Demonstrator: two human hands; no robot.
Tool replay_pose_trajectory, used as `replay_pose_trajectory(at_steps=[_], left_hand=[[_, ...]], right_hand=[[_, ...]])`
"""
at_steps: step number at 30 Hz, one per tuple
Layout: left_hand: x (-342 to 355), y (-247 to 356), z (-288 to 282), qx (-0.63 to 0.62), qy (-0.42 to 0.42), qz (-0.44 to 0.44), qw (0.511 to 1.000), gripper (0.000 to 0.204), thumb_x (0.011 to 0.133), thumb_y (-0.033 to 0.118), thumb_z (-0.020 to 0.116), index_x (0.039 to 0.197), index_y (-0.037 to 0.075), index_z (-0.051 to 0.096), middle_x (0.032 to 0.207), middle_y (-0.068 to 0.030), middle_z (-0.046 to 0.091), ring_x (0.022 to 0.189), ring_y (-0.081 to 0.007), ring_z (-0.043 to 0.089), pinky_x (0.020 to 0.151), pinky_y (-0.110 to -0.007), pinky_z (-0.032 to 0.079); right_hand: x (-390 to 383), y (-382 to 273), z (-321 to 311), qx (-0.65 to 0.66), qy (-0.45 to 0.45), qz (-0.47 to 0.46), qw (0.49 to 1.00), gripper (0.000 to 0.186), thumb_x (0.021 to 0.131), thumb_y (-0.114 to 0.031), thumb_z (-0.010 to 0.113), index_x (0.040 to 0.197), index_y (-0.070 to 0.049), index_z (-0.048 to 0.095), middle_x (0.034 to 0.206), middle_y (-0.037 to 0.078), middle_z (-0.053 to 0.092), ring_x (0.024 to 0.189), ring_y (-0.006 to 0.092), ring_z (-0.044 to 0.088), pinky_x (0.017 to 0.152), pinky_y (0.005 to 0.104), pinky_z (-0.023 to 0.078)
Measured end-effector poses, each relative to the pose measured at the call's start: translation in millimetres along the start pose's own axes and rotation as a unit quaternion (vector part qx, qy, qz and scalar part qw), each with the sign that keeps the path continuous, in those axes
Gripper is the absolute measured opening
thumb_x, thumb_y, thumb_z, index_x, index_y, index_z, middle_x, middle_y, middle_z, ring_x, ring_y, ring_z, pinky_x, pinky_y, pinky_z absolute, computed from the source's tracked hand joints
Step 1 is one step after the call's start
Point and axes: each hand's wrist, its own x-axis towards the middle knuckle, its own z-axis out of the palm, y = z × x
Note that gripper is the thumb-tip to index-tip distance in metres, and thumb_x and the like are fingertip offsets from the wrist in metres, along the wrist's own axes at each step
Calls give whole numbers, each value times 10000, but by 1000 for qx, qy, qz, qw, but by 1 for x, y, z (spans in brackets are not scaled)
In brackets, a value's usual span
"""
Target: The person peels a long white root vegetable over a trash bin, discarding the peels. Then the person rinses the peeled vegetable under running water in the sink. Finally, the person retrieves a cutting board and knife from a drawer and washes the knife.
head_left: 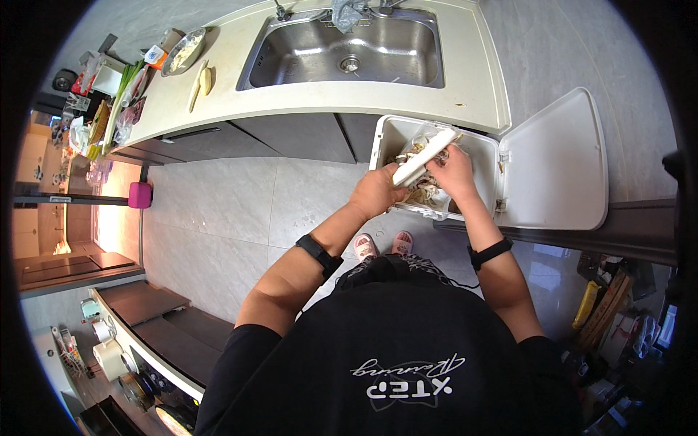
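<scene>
Stick (pixel 425 157) | in left hand (pixel 376 192) | right hand (pixel 454 174) against | bin rim (pixel 376 144) below | floor (pixel 211 200) left

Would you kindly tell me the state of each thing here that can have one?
Left hand: closed on the long white piece's near end
Right hand: fingers bent against it, grip unclear
Long white piece: held aslant over the bin
Bin: open, scraps inside
Lid: swung open to the right
Sink: drain visible
Metal bowl: holding pale food
Cabinet doors: shut
</scene>
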Motion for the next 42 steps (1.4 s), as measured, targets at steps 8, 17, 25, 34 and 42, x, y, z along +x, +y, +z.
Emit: replay_pose_trajectory(at_steps=[8,17,25,34,42], left_hand=[[-8,9,1,127,51,37,990,297,787,239,694,1020,104,567,913,-180,664,865,-379,635,731,-454,517],[-14,11,0,128,35,33,991,308,795,229,677,1030,78,547,969,-172,654,899,-368,638,772,-457,516],[-14,12,5,120,27,5,992,286,796,197,653,1028,64,552,999,-153,641,935,-343,632,793,-441,519],[-17,10,2,92,29,-14,995,283,783,188,661,1016,61,565,965,-166,657,920,-353,635,801,-449,514],[-12,-11,8,46,82,-24,995,351,729,254,748,991,77,596,911,-210,661,874,-403,629,764,-458,515]], right_hand=[[5,-14,0,-81,-32,50,995,247,729,-207,679,890,-26,631,934,220,659,909,408,626,793,463,506],[3,5,15,-189,-29,48,980,280,782,-214,632,989,-28,659,986,239,654,956,405,621,863,462,493],[-4,-15,8,-246,1,89,965,183,765,-199,674,878,-59,702,838,202,680,804,389,657,742,488,529],[-6,0,11,-165,40,-45,984,133,738,-83,693,839,4,688,814,213,667,756,391,646,699,463,518],[-3,17,13,139,-1,116,984,128,726,-61,679,785,50,657,659,73,659,588,113,600,566,275,467]])
